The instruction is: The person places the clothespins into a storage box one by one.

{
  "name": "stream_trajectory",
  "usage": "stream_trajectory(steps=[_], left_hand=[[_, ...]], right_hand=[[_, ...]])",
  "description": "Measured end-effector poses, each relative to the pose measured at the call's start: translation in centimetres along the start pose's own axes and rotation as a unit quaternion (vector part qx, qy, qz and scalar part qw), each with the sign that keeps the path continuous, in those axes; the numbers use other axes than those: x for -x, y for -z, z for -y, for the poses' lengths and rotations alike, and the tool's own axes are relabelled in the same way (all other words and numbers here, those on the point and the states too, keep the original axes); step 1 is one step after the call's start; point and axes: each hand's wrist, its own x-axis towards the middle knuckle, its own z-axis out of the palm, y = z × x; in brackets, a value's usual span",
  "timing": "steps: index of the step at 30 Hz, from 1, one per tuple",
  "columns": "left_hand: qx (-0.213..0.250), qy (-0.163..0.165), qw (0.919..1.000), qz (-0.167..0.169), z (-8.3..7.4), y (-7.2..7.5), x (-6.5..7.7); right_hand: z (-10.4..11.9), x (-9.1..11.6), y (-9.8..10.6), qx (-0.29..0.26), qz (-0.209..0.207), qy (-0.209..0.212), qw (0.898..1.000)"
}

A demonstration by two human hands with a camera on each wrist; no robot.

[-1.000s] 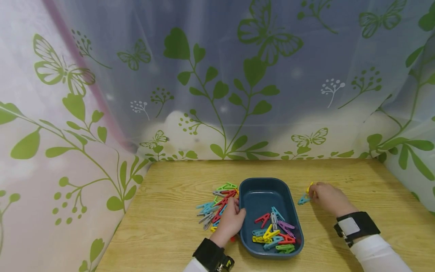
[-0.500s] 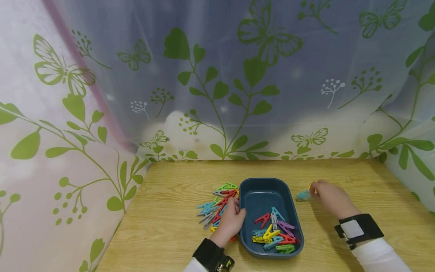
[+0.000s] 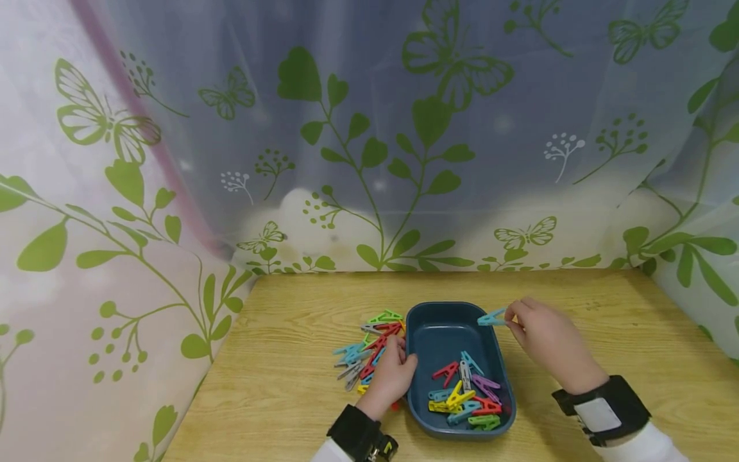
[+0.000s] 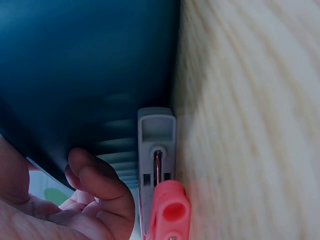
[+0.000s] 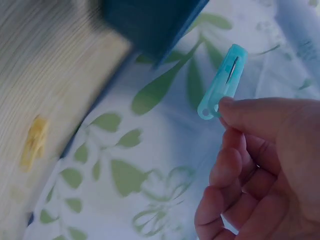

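My right hand (image 3: pixel 545 340) pinches a light blue clothespin (image 3: pixel 491 318) by one end, between thumb and forefinger. In the head view the clothespin overlaps the far right rim of the dark blue plastic tub (image 3: pixel 444 343). The right wrist view shows the same clothespin (image 5: pixel 225 82) held up, its metal spring visible. My left hand (image 3: pixel 392 378) grips the tub's left rim, thumb on the rim and fingers curled outside against the wall. Within the tub, clothespins (image 3: pixel 458 396) in several colours lie toward the near end.
Left of the tub, a loose heap of mixed clothespins (image 3: pixel 352 353) lies on the wooden table (image 3: pixel 271 391), partly behind my left hand. A yellow clothespin (image 5: pixel 34 142) lies on the table in the right wrist view. A patterned curtain (image 3: pixel 369 160) stands behind the table.
My right hand has picked up the light blue clothespin from the table right of the tub and moved it left to the rim. The left hand has stayed put.
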Motion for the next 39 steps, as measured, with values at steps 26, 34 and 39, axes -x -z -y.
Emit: stream_trajectory(steps=[26, 34, 39], left_hand=[[0.007, 0.005, 0.9999, 0.006, 0.2, 0.0, 0.0], [0.007, 0.002, 1.0000, 0.005, 0.3, 0.0, -0.1], [0.009, 0.003, 0.9999, 0.006, 0.2, 0.0, -0.1]], right_hand=[[7.0, 2.4, -1.6, -0.049, 0.140, 0.105, 0.983], [7.3, 2.5, -1.8, -0.082, 0.163, 0.123, 0.975], [7.3, 2.6, -1.9, -0.103, 0.165, 0.146, 0.970]])
